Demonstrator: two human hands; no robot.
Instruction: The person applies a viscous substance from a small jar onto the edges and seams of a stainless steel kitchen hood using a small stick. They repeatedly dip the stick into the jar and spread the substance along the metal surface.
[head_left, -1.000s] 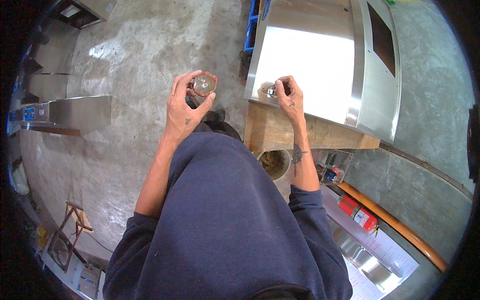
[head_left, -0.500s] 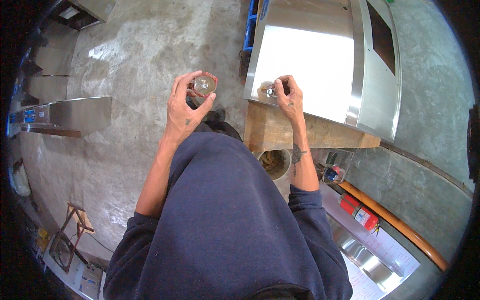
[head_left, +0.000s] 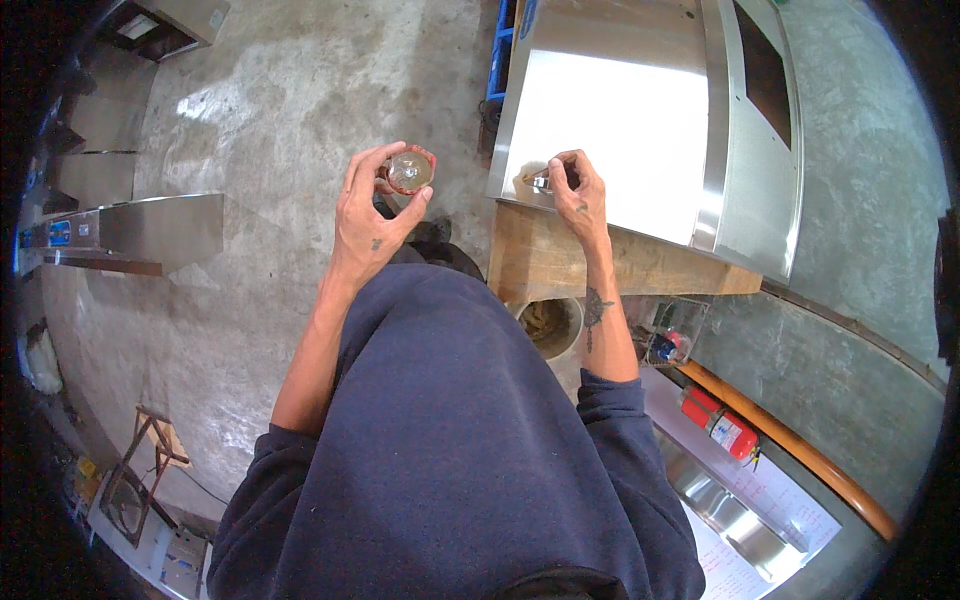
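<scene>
My left hand [head_left: 368, 205] is curled around a small round container [head_left: 411, 171] with a clear, rounded top and a red rim. It is held up over the floor, left of the workbench. My right hand [head_left: 577, 190] is pinched at the near left corner of a steel cabinet [head_left: 520, 120]. Between its thumb and fingers sits a small shiny metallic object [head_left: 540, 183], mostly covered by the fingers, so its kind is unclear. A brownish shadow or reflection shows on the steel beside it.
Under the cabinet runs a thick wooden bench edge [head_left: 680, 262]. Below it stand a round bin [head_left: 560, 335] and a wire basket [head_left: 690, 318]. A red fire extinguisher [head_left: 718, 424] lies at the lower right. Another steel unit [head_left: 165, 230] stands at the left on the concrete floor [head_left: 270, 130].
</scene>
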